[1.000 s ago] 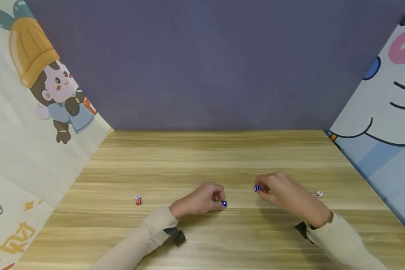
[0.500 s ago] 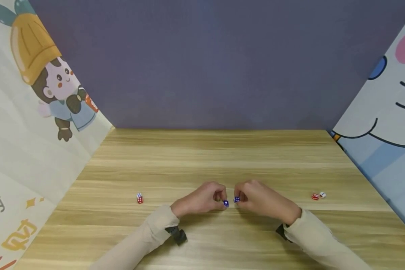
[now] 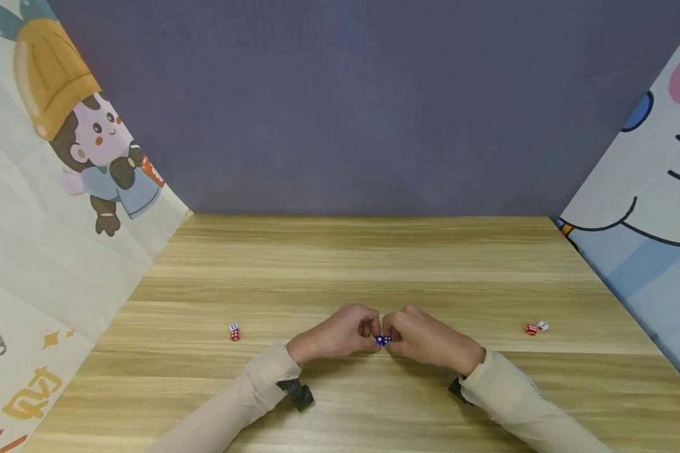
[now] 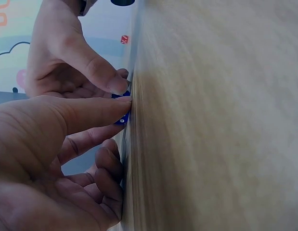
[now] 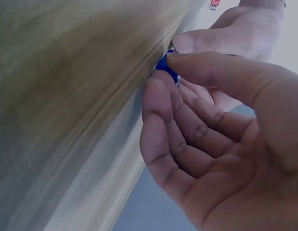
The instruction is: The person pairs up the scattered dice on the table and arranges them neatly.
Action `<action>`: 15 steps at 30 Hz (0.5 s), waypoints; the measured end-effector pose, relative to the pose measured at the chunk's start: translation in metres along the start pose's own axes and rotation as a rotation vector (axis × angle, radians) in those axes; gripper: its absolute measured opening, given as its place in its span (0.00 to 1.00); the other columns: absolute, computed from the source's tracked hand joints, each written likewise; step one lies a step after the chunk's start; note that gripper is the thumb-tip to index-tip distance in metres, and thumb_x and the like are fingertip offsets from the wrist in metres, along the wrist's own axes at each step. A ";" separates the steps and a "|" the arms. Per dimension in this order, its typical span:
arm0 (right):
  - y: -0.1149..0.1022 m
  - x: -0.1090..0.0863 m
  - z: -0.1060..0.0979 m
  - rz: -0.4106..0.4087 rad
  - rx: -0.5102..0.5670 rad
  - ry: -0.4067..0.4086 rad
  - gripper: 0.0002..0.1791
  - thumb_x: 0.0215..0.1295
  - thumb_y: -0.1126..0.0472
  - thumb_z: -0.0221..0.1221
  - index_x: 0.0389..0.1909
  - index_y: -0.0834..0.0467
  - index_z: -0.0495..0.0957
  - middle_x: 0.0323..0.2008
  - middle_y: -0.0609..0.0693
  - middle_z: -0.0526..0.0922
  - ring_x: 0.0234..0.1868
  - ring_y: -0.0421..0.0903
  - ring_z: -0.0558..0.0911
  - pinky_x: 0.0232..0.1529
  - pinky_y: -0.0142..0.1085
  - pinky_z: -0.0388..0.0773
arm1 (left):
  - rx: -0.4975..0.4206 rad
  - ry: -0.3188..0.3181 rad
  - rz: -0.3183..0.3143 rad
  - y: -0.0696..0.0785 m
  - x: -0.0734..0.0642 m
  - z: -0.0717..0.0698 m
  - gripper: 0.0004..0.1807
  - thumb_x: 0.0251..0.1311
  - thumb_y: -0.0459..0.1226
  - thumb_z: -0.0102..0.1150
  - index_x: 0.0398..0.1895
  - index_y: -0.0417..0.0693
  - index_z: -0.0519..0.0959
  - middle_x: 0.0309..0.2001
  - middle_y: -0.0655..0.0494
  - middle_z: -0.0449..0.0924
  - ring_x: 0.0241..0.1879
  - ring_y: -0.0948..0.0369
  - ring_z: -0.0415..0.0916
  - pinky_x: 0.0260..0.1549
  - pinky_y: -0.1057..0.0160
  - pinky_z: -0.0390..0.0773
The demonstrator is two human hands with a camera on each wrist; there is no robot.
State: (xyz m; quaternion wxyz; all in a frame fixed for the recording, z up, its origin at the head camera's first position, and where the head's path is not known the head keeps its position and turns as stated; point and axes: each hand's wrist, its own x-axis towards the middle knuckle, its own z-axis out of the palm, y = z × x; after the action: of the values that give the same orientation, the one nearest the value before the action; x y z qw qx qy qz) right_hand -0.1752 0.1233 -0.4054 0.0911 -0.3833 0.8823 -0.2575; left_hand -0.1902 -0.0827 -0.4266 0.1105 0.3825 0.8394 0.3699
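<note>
Two small blue dice with white pips meet side by side near the middle of the wooden table [image 3: 340,402]. My left hand [image 3: 340,330] pinches the left blue die [image 3: 379,340] between thumb and finger, low at the tabletop. From the other side my right hand [image 3: 430,336] pinches the right blue die [image 3: 388,340]. In the left wrist view a thumb and fingertips cover much of the blue dice [image 4: 122,120]. Blue also shows between the right hand's thumb and finger in the right wrist view, where the die [image 5: 163,65] is partly hidden.
To the left, a red die [image 3: 235,336] and a white die [image 3: 233,327] lie together. Another red die [image 3: 530,329] and white die [image 3: 543,326] lie to the right. A dark grey panel [image 3: 340,113] stands behind the table, with printed sheets on both sides.
My right hand has come left and down with its blue die, up against the one in my left hand. The left hand has stayed almost still.
</note>
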 end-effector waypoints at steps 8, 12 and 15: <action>0.001 0.001 0.002 -0.005 0.011 0.001 0.07 0.61 0.70 0.64 0.28 0.55 0.79 0.20 0.39 0.76 0.17 0.30 0.68 0.19 0.26 0.69 | 0.007 0.004 -0.018 0.001 -0.001 -0.001 0.10 0.52 0.31 0.74 0.28 0.46 0.79 0.24 0.62 0.73 0.29 0.62 0.71 0.31 0.70 0.70; 0.002 0.000 0.002 -0.002 0.007 0.000 0.07 0.61 0.69 0.65 0.27 0.55 0.79 0.21 0.38 0.76 0.18 0.30 0.69 0.19 0.26 0.70 | 0.001 -0.001 -0.036 0.000 0.000 0.000 0.10 0.52 0.32 0.74 0.29 0.47 0.78 0.25 0.62 0.73 0.29 0.62 0.71 0.32 0.70 0.70; 0.002 0.000 0.002 0.005 0.008 -0.003 0.06 0.61 0.69 0.65 0.28 0.56 0.79 0.21 0.38 0.76 0.18 0.30 0.69 0.20 0.26 0.71 | -0.001 -0.005 -0.049 0.000 0.001 0.001 0.11 0.52 0.32 0.74 0.29 0.48 0.78 0.25 0.63 0.73 0.29 0.64 0.70 0.31 0.71 0.70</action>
State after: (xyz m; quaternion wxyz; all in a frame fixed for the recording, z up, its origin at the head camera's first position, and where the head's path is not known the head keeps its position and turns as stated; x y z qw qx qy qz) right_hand -0.1758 0.1242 -0.4081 0.0946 -0.3814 0.8821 -0.2600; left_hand -0.1900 -0.0818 -0.4273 0.1218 0.3629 0.8480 0.3665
